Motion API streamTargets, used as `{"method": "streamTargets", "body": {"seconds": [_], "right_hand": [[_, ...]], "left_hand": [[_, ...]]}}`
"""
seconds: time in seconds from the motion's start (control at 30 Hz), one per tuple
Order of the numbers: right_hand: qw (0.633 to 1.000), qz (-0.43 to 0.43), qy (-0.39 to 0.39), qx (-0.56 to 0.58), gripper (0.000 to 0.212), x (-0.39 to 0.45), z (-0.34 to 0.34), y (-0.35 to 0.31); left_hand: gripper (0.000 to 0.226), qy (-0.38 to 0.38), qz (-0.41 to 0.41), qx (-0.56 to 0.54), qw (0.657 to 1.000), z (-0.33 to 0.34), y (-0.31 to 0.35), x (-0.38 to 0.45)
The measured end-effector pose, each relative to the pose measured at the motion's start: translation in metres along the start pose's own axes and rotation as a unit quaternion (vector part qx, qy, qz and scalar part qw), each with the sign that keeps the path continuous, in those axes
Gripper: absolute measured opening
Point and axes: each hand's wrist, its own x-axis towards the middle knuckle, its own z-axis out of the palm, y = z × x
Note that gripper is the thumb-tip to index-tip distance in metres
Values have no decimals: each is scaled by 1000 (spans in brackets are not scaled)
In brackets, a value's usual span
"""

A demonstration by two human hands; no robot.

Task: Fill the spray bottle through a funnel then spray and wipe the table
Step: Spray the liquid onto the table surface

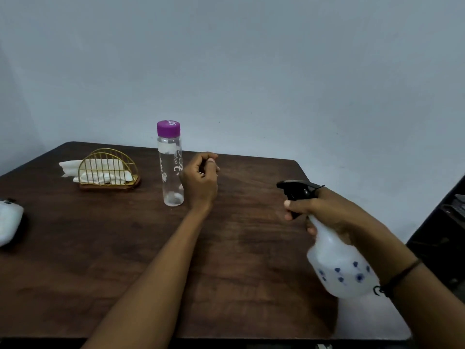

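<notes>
My right hand grips the neck of a white spray bottle with blue flower prints and a black trigger head, held tilted above the right part of the dark wooden table, nozzle pointing left. One finger lies on the trigger. My left hand hovers over the table's middle with fingers curled and nothing visible in it. Just left of that hand stands a clear bottle with a purple cap, upright and nearly empty. No funnel is in view.
A gold wire napkin holder with white napkins stands at the back left. A white object lies at the left edge. Dark furniture stands to the right of the table. A plain wall rises behind.
</notes>
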Motion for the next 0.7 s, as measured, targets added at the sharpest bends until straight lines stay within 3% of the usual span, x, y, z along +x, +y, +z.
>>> {"method": "streamTargets", "body": {"seconds": [0.23, 0.4, 0.7], "right_hand": [[990, 39, -29, -130, 27, -10, 2, 9], [989, 51, -59, -126, 44, -8, -6, 0], [985, 51, -65, -152, 46, 3, -8, 0]], "left_hand": [[19, -10, 14, 25, 1000, 1, 0, -1], [19, -7, 16, 37, 999, 2, -1, 0], [20, -17, 1, 52, 999, 3, -5, -1]]}}
